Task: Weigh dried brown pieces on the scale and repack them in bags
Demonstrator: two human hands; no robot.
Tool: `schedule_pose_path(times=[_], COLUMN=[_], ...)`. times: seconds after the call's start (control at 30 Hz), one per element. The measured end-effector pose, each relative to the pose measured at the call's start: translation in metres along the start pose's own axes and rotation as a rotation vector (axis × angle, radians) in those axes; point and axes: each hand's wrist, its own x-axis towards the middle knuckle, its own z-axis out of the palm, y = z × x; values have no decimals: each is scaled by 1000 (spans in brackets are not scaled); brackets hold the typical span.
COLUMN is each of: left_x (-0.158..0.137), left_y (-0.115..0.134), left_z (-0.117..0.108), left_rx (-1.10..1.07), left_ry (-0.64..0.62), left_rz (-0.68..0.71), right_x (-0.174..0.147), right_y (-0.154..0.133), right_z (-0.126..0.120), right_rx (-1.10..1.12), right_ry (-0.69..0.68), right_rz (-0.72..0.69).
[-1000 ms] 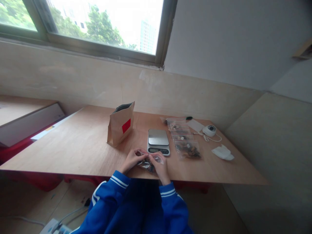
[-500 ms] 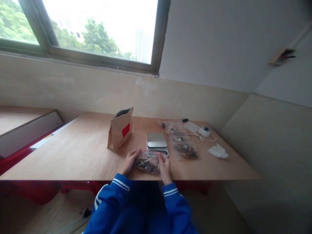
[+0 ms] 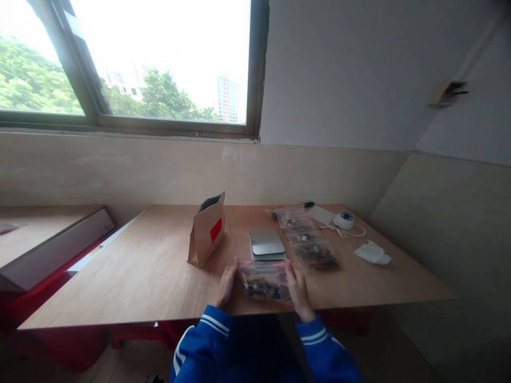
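Between my hands is a clear zip bag (image 3: pixel 263 282) with a pinkish top edge and dark and brown dried pieces lying in its lower part. My left hand (image 3: pixel 227 282) is closed on its upper left corner. The upper right corner is pinched by my right hand (image 3: pixel 297 287). Just beyond the bag sits a kitchen scale (image 3: pixel 267 242) with a bare silver top; the bag hides its front part. To the left of the scale a brown paper pouch (image 3: pixel 205 234) with a red label stands upright, its top open.
Several filled zip bags (image 3: pixel 315 255) lie overlapping in a row right of the scale. Farther right are a white round camera (image 3: pixel 344 219) with a cable, a white card (image 3: pixel 319 214) and a crumpled white tissue (image 3: pixel 372 252). The wooden table (image 3: pixel 131 282) meets the wall behind.
The view has tilted up and shifted left. My hands have spread farther apart, and the bag now hangs flatter and wider between them, covering the scale's front.
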Motion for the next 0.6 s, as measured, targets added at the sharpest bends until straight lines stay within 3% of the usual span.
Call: schedule_pose_path(times=[0.17,0.33,0.37,0.5,0.6], left_x=[3,0,-1,-2,-2], left_y=[4,6,6,6,7], left_z=[-4,-2,-2,-1,-2], left_rx=[10,102,109,135,151], left_ry=[85,33,38,62,56], left_rz=[64,93,92,89,88], right_x=[39,92,98,94,72], right_y=[-25,-14,-9,9,26], right_z=[-62,-136,-145,-152,-135], right_rx=[-162,-519,-611,-954,-1043], right_ry=[316,277,319,596,590], right_rz=[-85,-168,-191,-460,-576])
